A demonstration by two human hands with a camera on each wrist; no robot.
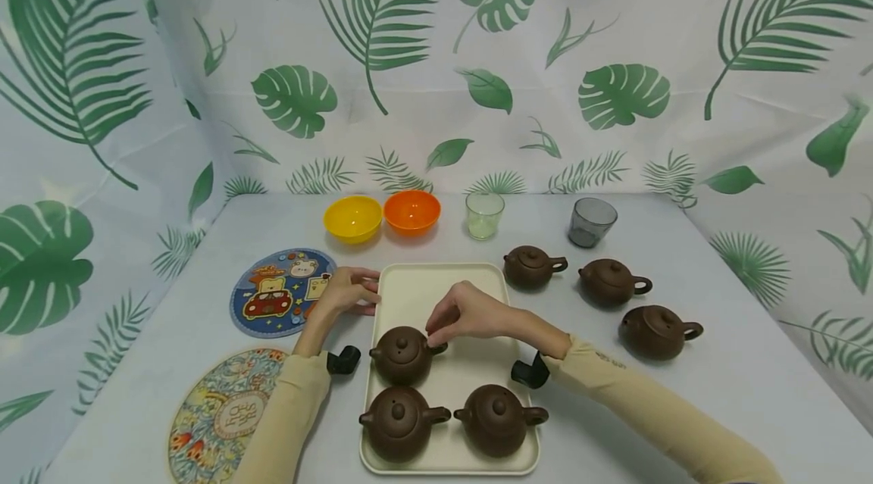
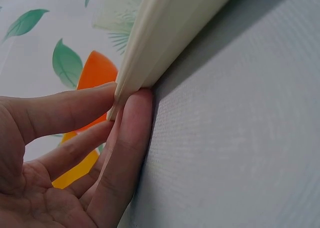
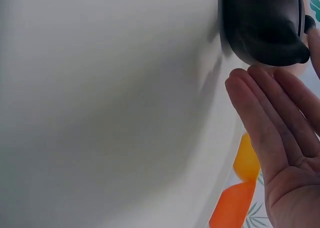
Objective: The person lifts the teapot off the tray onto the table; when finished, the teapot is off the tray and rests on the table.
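The brown clay teapot (image 1: pixel 402 354) stands on the cream rectangular plastic tray (image 1: pixel 436 288), in the tray's middle left. The right hand (image 1: pixel 464 313) hovers at the teapot's handle side; its fingers (image 3: pixel 265 113) lie straight and close together just beside the handle, and I cannot tell whether they touch it. The left hand (image 1: pixel 348 291) holds the tray's far left edge: thumb and fingertips (image 2: pixel 132 118) pinch the rim.

Two more brown teapots (image 1: pixel 401 422) (image 1: pixel 498 418) occupy the tray's near end. The tray's far half is bare.

Three further brown teapots (image 1: pixel 532 266) (image 1: pixel 609 282) (image 1: pixel 656 332) stand on the pale tablecloth (image 1: pixel 736 363) to the right of the tray, apart from one another.

Writing: the round patterned mat (image 1: pixel 221 416) at near left carries characters at its centre, too small to read. The round blue cartoon mat (image 1: pixel 276 292) lies just left of the tray.

Along the far edge stand a yellow plastic bowl (image 1: pixel 352 218), an orange plastic bowl (image 1: pixel 412 212), a clear green glass (image 1: pixel 485 215) and a grey tumbler (image 1: pixel 592 222).
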